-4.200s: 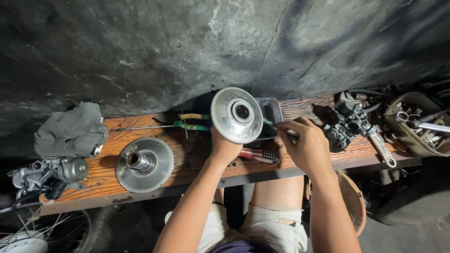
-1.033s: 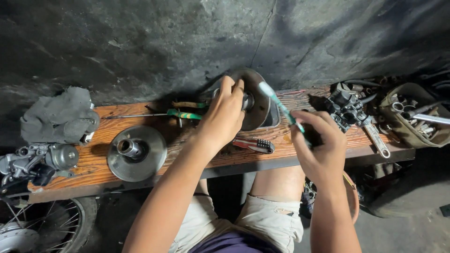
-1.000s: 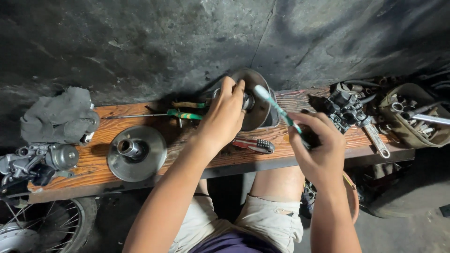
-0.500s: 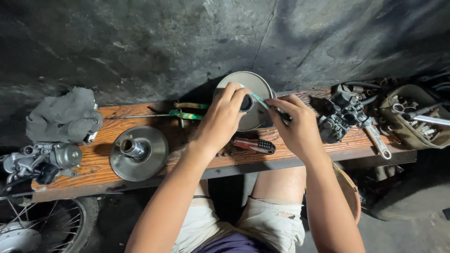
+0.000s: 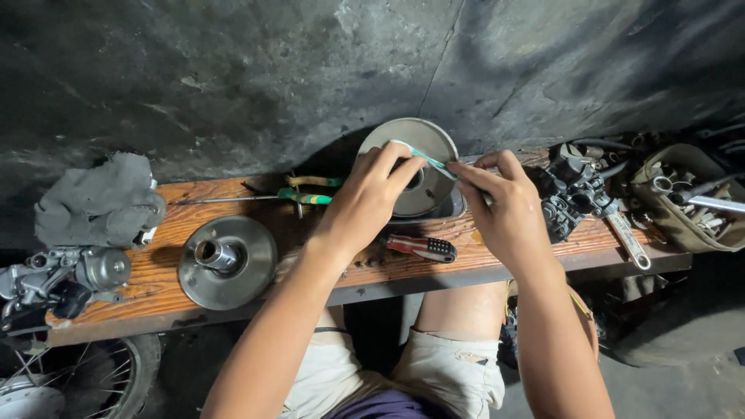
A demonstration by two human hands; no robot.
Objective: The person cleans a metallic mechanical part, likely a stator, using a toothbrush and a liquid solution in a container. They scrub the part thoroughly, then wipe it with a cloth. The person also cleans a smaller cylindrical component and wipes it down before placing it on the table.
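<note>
My left hand (image 5: 365,198) grips a round metal pulley disc (image 5: 419,143) by its centre hub, tilted up over a small dark tray (image 5: 450,209) on the wooden bench (image 5: 310,240). My right hand (image 5: 504,206) holds a green-handled toothbrush (image 5: 423,157), its head lying against the disc's face near the hub. The two hands almost touch above the tray.
A second pulley disc (image 5: 226,261) with a short shaft lies to the left. Green-handled pliers and a screwdriver (image 5: 299,194), a red tool (image 5: 423,247), a grey rag (image 5: 97,202), engine parts (image 5: 66,275), a carburettor (image 5: 578,194), a wrench (image 5: 628,240) and a bag of tools (image 5: 691,198) crowd the bench.
My left hand regripped the disc by its hub. My right hand lifted the toothbrush from the tray, drew back, then brought the brush head onto the disc's face.
</note>
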